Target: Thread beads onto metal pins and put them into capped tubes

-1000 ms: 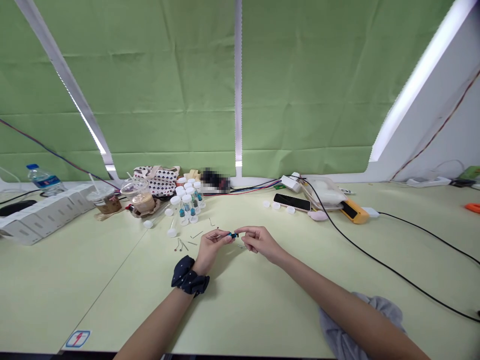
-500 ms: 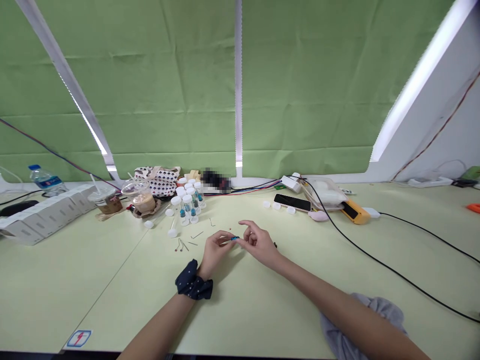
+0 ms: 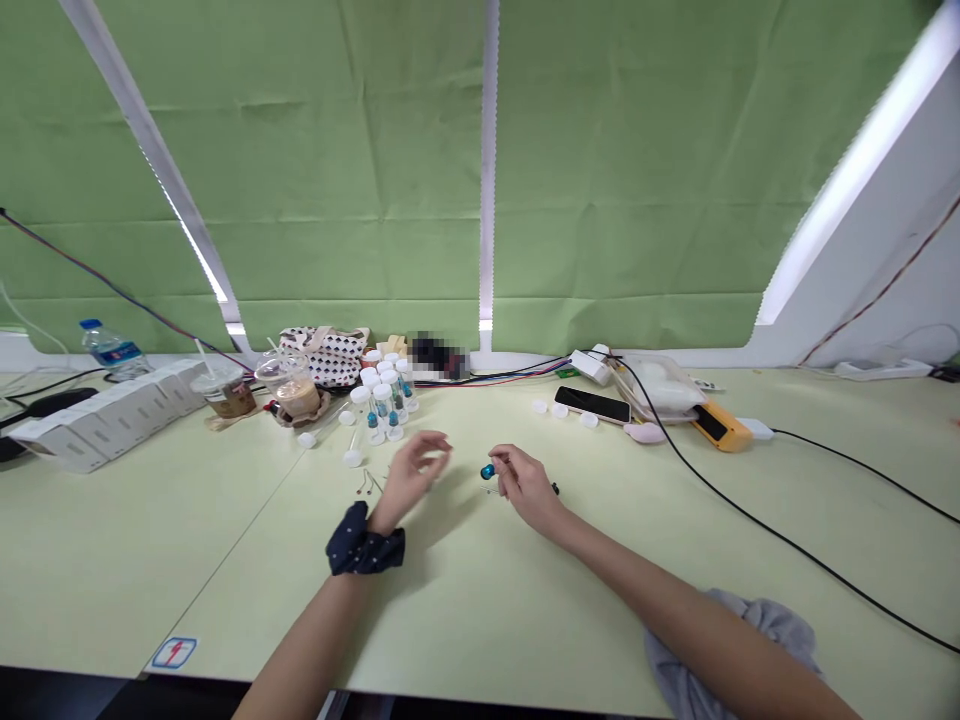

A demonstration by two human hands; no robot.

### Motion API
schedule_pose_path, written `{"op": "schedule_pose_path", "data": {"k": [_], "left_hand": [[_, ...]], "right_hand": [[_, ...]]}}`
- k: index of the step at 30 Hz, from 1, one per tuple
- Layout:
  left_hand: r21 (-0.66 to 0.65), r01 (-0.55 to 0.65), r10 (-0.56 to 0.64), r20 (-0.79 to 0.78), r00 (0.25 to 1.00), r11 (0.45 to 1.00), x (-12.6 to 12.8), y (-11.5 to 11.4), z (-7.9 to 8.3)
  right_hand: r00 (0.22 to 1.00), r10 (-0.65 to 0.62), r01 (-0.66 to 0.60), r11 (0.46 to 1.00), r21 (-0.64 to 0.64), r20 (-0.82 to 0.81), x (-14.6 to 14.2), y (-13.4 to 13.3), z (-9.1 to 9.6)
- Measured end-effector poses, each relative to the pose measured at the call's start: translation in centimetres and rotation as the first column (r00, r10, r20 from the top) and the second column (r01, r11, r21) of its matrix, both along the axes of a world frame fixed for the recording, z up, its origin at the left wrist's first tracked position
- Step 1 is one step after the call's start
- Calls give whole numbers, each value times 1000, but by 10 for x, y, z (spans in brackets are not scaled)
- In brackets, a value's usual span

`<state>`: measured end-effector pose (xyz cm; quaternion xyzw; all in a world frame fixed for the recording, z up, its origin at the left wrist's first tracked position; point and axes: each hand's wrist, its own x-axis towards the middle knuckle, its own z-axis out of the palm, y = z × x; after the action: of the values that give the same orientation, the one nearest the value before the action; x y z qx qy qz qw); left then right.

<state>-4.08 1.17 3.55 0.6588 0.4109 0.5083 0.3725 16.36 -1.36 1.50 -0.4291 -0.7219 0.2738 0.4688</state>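
My right hand (image 3: 527, 488) pinches a small, shiny blue round part (image 3: 487, 471) between thumb and fingertips, just above the table. A thin metal piece (image 3: 490, 491) shows below it. My left hand (image 3: 411, 474) is apart from the right, lifted a little over the table, its fingers spread and slightly blurred, with nothing visible in them. Beside the left hand lie several small thin metal pieces (image 3: 366, 482), partly hidden by it. Beyond it stands a cluster of clear tubes with white caps (image 3: 360, 396), some with blue parts inside. A small dark piece (image 3: 556, 488) shows behind the right hand.
Loose white caps (image 3: 560, 410), a phone (image 3: 594, 404) and a yellow device (image 3: 721, 427) lie at back right. A black cable (image 3: 720, 495) crosses the right side. White boxes (image 3: 120, 420), drink cups (image 3: 298, 396) and a bottle (image 3: 112, 350) stand at left.
My left hand has let go of the blue part and moved left, its fingers spreading. The right hand now holds the blue part alone. The view has shifted slightly.
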Motion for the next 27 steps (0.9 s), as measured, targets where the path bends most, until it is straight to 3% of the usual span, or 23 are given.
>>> {"op": "schedule_pose_path", "data": {"k": [1,2,4,6,7,9,11,14,17,18,20,22,24,27], "left_hand": [[66,-201,203,-36,978,977,-15,8,1],[134,-400,414,-106,904,907,-30,17,-1],[266,-655,706,-310,636,707,-60,32,-8],[303,-784,798,-476,368,542,-83,43,-20],[283,-807,775,-555,302,518,-91,47,-27],[206,-821,688,-671,277,532,-104,52,-36],[118,-832,643,-696,321,543,-111,54,-40],[86,-895,732,-613,298,437,-120,52,-34],[210,-918,875,-429,223,337,-124,45,-21],[297,-895,920,-312,238,333,-122,42,-16],[476,-794,925,-151,350,378,-112,37,-11],[572,-639,845,-211,491,514,-93,33,-9],[591,-476,737,-341,584,651,-68,30,-12],[587,-260,586,-473,658,767,-33,24,-17]], "right_hand": [[1000,-21,21,1000,-8,-10,1,1,1],[999,-44,44,999,-11,-18,2,3,1],[997,-75,74,997,-17,-29,4,4,2],[996,-82,81,996,-30,-45,4,4,2],[995,-83,82,996,-35,-54,4,4,2],[994,-83,80,996,-47,-72,4,4,1],[992,-85,79,995,-66,-96,4,4,0],[981,-102,87,991,-99,-163,5,5,-1],[955,-129,100,988,-120,-268,6,6,1],[943,-128,92,987,-130,-306,6,7,3],[921,-105,55,988,-142,-375,8,9,9],[903,-74,22,992,-125,-424,11,11,18],[885,-73,32,995,-97,-459,16,13,27],[845,-125,90,992,-93,-520,24,17,37]]}}
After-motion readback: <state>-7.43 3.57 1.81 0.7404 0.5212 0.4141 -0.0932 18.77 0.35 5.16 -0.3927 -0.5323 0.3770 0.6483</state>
